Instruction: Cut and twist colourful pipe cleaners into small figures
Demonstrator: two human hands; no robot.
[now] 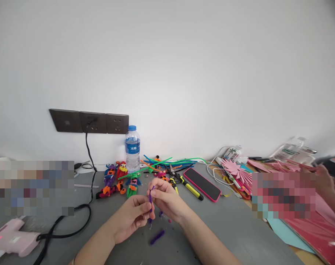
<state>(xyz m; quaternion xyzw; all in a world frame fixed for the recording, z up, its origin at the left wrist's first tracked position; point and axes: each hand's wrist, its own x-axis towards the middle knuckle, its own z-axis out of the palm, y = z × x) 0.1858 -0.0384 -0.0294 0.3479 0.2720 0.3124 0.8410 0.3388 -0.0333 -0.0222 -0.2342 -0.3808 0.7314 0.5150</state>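
The left grip point(132, 215) and right grip point(167, 198) both pinch one fuzzy purple stem point(150, 202), upright between them over the grey bench point(219, 235). Outward, a loose purple piece point(157, 237) lies near six o'clock, yellow-handled pliers point(191, 188) at two, a water bottle point(132, 147) at eleven.

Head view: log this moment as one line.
left hand: pinches purple strip | right hand: pinches its upper end | table: loose purple piece, pliers, phone

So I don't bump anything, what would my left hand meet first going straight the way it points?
Past the purple strip it pinches, probably your right hand, just ahead; the depth gap is unclear.
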